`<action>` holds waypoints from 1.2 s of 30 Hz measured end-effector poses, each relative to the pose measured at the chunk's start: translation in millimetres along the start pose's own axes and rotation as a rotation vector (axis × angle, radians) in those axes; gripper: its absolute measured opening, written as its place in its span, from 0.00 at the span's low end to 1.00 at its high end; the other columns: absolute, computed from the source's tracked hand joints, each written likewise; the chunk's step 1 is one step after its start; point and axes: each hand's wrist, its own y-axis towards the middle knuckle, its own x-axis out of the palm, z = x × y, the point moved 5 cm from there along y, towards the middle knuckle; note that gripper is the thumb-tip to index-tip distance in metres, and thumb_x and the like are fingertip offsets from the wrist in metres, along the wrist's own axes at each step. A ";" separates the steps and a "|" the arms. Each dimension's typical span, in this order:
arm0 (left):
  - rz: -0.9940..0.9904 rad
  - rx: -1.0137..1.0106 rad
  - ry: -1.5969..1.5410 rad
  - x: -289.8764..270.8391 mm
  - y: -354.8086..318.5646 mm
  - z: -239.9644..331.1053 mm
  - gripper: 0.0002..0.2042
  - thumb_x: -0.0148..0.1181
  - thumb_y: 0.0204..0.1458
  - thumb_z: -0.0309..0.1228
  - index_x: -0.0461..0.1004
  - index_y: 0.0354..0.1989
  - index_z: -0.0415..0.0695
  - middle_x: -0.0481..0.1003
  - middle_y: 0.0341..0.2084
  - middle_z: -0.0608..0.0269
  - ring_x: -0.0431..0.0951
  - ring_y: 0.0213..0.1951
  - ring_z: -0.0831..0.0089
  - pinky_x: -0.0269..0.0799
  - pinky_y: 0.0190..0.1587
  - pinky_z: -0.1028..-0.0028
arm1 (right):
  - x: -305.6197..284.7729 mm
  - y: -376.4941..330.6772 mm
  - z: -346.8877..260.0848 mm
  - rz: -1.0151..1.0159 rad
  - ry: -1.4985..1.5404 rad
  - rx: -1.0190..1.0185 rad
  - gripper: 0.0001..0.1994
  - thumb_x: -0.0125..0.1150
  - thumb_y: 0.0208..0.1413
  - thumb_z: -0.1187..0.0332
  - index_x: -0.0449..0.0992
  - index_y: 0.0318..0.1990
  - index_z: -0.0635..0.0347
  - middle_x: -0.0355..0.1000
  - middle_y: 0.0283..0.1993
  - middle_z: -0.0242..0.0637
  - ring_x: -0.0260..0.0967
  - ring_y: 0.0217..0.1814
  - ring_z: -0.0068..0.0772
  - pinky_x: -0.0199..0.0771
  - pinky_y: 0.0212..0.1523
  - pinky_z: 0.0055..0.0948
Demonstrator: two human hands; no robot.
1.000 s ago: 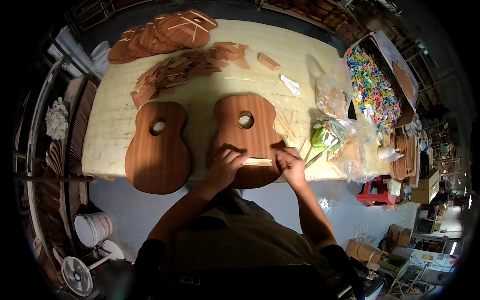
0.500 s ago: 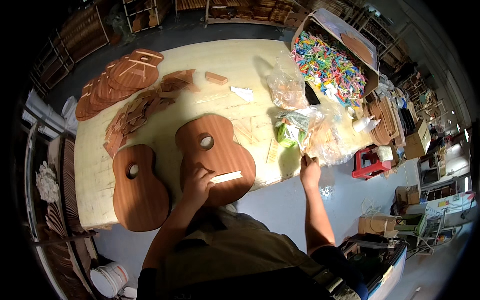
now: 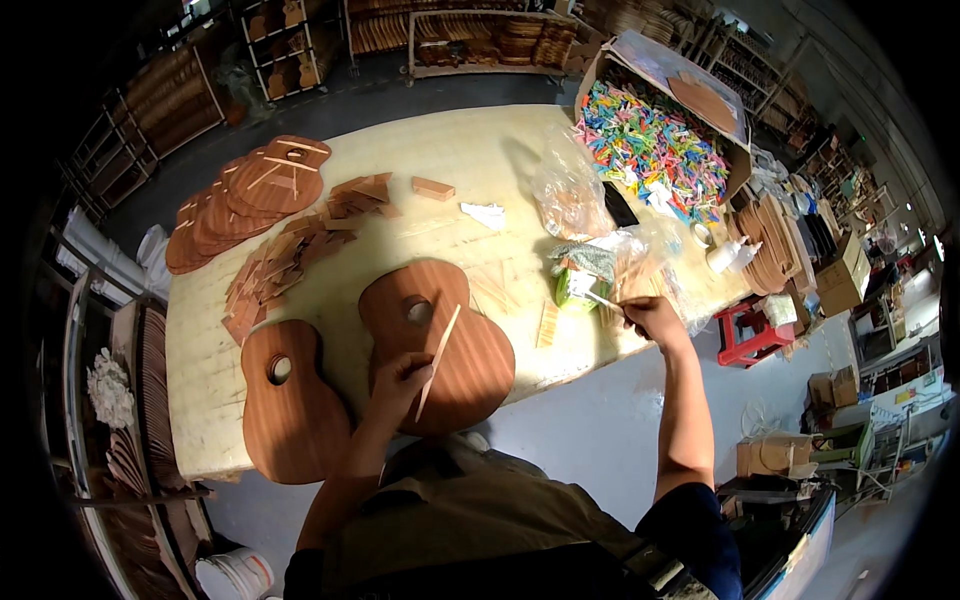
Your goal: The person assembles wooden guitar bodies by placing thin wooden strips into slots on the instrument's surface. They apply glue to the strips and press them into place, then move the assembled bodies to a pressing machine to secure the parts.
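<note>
My left hand [image 3: 402,380] pinches a thin pale wooden strip [image 3: 440,358], tilted over the lower part of a brown guitar body board [image 3: 465,350] with a round soundhole. Off to the right, my right hand [image 3: 656,320] is closed on a slim light stick [image 3: 606,301]. The stick's far end reaches a green container [image 3: 572,290], with whitish stuff at its opening and a grey-green cloth [image 3: 585,259] draped over its back. A second guitar board [image 3: 290,415] lies at the left, partly shaded.
Stacked guitar boards with pale strips [image 3: 225,205] and a heap of small wood pieces [image 3: 280,262] lie left. Plastic bags [image 3: 570,190], a dark phone-like slab [image 3: 620,205] and white bottles [image 3: 725,255] are right, below a box of colourful clothespins [image 3: 650,140]. A red stool [image 3: 745,338] stands beside the table.
The strip in my left hand has turned from nearly level to steeply slanted. My right hand has moved slightly right, and the stick now shows more clearly. The whole view has shifted a little.
</note>
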 end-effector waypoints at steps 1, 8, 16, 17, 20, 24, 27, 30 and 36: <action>0.001 -0.146 -0.142 -0.8 -0.2 -13.4 0.10 0.56 0.54 0.30 0.75 0.41 0.39 0.74 0.31 0.65 0.74 0.31 0.76 0.71 0.33 0.76 | 3.2 -7.0 5.7 -0.041 0.113 0.039 0.10 0.56 0.57 0.72 0.78 0.43 0.66 0.75 0.24 0.33 0.61 0.18 0.17 0.57 0.18 0.18; -0.232 -0.567 -0.885 73.5 -9.4 2.6 0.18 0.55 0.55 0.38 0.68 0.48 0.37 0.73 0.35 0.56 0.74 0.30 0.73 0.73 0.30 0.76 | 107.1 -76.5 -26.5 -0.261 0.362 -0.100 0.12 0.59 0.61 0.62 0.80 0.40 0.61 0.72 0.24 0.27 0.58 0.20 0.16 0.55 0.20 0.17; -0.591 -0.466 -1.142 85.5 -21.6 28.6 0.19 0.54 0.56 0.39 0.66 0.50 0.37 0.67 0.32 0.62 0.69 0.27 0.79 0.68 0.25 0.82 | 125.3 -101.7 -64.3 0.434 -0.198 -0.674 0.13 0.63 0.55 0.69 0.79 0.48 0.59 0.66 0.24 0.36 0.64 0.25 0.32 0.67 0.28 0.29; -0.545 -0.475 -1.133 84.6 -21.6 29.5 0.19 0.53 0.56 0.39 0.67 0.49 0.37 0.68 0.32 0.62 0.69 0.27 0.79 0.68 0.25 0.82 | 127.8 -105.2 -64.3 0.465 -0.261 -0.735 0.13 0.63 0.54 0.70 0.79 0.47 0.58 0.67 0.24 0.36 0.65 0.26 0.33 0.67 0.28 0.30; -0.405 -0.472 -1.103 75.9 -18.5 29.0 0.18 0.53 0.57 0.39 0.68 0.48 0.37 0.69 0.30 0.62 0.70 0.27 0.79 0.68 0.25 0.82 | 141.3 -122.0 -69.3 0.432 -0.381 -0.916 0.14 0.66 0.49 0.73 0.80 0.46 0.57 0.68 0.26 0.35 0.66 0.28 0.34 0.69 0.28 0.31; -0.154 -0.355 -1.115 63.6 -2.7 28.5 0.17 0.52 0.57 0.39 0.70 0.47 0.38 0.71 0.28 0.63 0.71 0.22 0.78 0.71 0.22 0.81 | 160.9 -153.5 -72.9 0.249 -0.447 -1.060 0.15 0.68 0.44 0.75 0.81 0.44 0.58 0.70 0.28 0.33 0.67 0.29 0.34 0.70 0.29 0.30; -0.412 -0.295 -1.222 55.9 9.4 11.6 0.17 0.54 0.56 0.38 0.68 0.47 0.38 0.71 0.30 0.62 0.73 0.27 0.78 0.72 0.24 0.81 | 169.1 -163.7 -71.5 0.156 -0.423 -1.122 0.15 0.69 0.43 0.74 0.81 0.43 0.57 0.71 0.29 0.33 0.67 0.29 0.34 0.70 0.28 0.30; -0.355 -0.312 -1.222 54.7 11.0 5.7 0.17 0.54 0.56 0.38 0.68 0.47 0.38 0.71 0.31 0.60 0.73 0.27 0.78 0.71 0.25 0.81 | 170.1 -159.5 -74.5 0.087 -0.383 -1.135 0.15 0.69 0.45 0.74 0.81 0.43 0.59 0.71 0.28 0.35 0.67 0.29 0.34 0.69 0.28 0.30; -0.329 -0.342 -1.226 63.6 4.3 6.7 0.18 0.52 0.57 0.39 0.68 0.48 0.36 0.71 0.32 0.59 0.73 0.30 0.77 0.71 0.26 0.80 | 166.8 -129.3 -68.6 0.023 -0.136 -0.947 0.14 0.66 0.48 0.76 0.80 0.45 0.63 0.69 0.25 0.36 0.64 0.26 0.29 0.65 0.27 0.26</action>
